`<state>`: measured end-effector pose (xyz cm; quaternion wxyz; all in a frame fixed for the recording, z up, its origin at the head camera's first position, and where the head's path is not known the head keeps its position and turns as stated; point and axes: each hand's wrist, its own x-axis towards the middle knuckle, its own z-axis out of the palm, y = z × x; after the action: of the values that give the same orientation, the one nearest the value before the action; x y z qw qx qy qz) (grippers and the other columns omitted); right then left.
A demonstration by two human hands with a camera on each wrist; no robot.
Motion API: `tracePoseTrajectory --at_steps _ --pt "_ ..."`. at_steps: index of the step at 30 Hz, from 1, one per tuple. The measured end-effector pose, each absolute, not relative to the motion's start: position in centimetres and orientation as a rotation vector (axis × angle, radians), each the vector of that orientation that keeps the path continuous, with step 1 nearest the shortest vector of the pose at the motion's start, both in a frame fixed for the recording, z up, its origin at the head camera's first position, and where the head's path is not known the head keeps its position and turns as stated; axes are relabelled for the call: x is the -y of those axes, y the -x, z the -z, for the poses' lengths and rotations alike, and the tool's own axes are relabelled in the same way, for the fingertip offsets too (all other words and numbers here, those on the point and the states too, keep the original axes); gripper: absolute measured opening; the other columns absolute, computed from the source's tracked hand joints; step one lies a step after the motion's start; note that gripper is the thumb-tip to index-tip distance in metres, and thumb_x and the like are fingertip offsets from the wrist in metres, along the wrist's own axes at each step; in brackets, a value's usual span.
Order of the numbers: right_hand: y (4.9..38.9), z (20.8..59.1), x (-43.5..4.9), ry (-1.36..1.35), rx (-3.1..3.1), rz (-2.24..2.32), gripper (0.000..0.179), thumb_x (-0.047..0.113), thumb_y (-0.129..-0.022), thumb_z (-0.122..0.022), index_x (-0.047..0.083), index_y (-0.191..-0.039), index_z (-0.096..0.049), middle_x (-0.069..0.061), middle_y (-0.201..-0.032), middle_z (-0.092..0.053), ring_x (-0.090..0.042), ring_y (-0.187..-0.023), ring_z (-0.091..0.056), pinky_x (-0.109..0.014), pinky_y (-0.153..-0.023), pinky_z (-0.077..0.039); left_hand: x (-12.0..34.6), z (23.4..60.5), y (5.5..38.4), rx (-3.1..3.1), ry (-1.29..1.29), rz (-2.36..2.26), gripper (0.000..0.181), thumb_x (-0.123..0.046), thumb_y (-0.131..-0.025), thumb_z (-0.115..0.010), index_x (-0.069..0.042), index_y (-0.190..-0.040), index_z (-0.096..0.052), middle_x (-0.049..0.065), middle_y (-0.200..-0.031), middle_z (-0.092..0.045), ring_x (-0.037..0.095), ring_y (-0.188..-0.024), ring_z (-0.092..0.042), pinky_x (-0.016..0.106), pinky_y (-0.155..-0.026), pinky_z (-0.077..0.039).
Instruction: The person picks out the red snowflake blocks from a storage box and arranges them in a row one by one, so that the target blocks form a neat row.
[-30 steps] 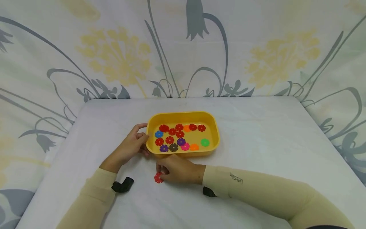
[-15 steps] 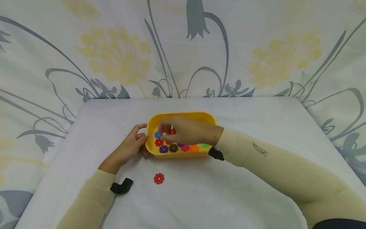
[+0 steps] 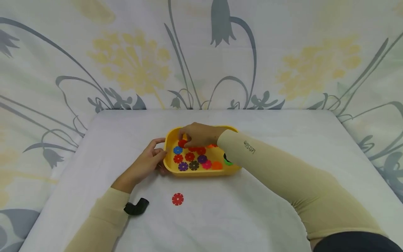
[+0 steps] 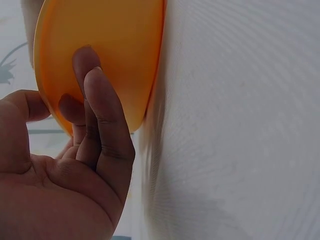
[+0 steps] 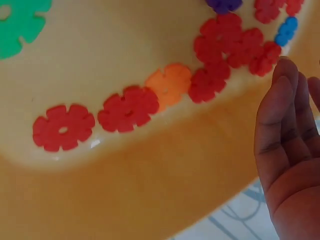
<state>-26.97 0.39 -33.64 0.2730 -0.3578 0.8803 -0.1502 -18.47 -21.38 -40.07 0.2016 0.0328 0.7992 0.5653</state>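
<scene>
My left hand (image 3: 148, 159) holds the left end of a yellow plastic tray (image 3: 170, 167), thumb at the rim and fingers bent against the outer wall (image 4: 125, 55). Inside the tray, my right hand (image 3: 201, 134) reaches down to a red notched disc (image 3: 182, 144) near the far left corner. In the right wrist view, the fingertips (image 5: 285, 75) are right at that red disc (image 5: 266, 59), with the thumb apart at the frame's edge. One red notched disc (image 3: 177, 199) lies on the white cloth in front of the tray.
Several flower-shaped discs lie in the tray, among them a blue disc (image 3: 177, 150), a dark grey disc (image 3: 193, 165), an orange disc (image 3: 217, 165) and a green disc (image 5: 20, 25). A black strap end (image 3: 136, 207) sticks out from the left sleeve. Patterned fabric (image 3: 233, 70) stands behind.
My right hand left the red disc on the cloth, moved up into the tray and lowered to another red disc at the far left. The left hand stays at the tray's end.
</scene>
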Motion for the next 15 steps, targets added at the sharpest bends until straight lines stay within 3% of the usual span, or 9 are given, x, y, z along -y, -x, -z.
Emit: tracePoseTrajectory --at_steps 10,15 --pt "27.8 35.7 0.2 0.965 -2.407 0.307 0.044 0.019 -0.1 -0.061 0.017 -0.143 -0.053 -0.002 -0.118 -0.063 -0.017 -0.093 -0.058 -0.026 -0.092 -0.052 21.1 40.2 18.8 -2.23 -0.084 -1.578 0.056 -0.027 -0.106 -0.044 -0.02 -0.156 -0.019 0.016 -0.107 -0.061 0.025 -0.076 -0.066 0.03 -0.076 -0.06" --pt "28.1 36.4 0.6 0.983 -2.42 0.302 0.043 0.02 -0.099 -0.063 0.014 -0.141 -0.055 -0.001 -0.121 -0.065 -0.015 -0.094 -0.061 -0.024 -0.095 -0.053 21.3 40.3 18.6 -2.224 -0.071 -1.586 0.055 -0.026 -0.107 -0.044 -0.02 -0.155 -0.019 0.016 -0.107 -0.061 0.025 -0.075 -0.066 0.03 -0.075 -0.06"
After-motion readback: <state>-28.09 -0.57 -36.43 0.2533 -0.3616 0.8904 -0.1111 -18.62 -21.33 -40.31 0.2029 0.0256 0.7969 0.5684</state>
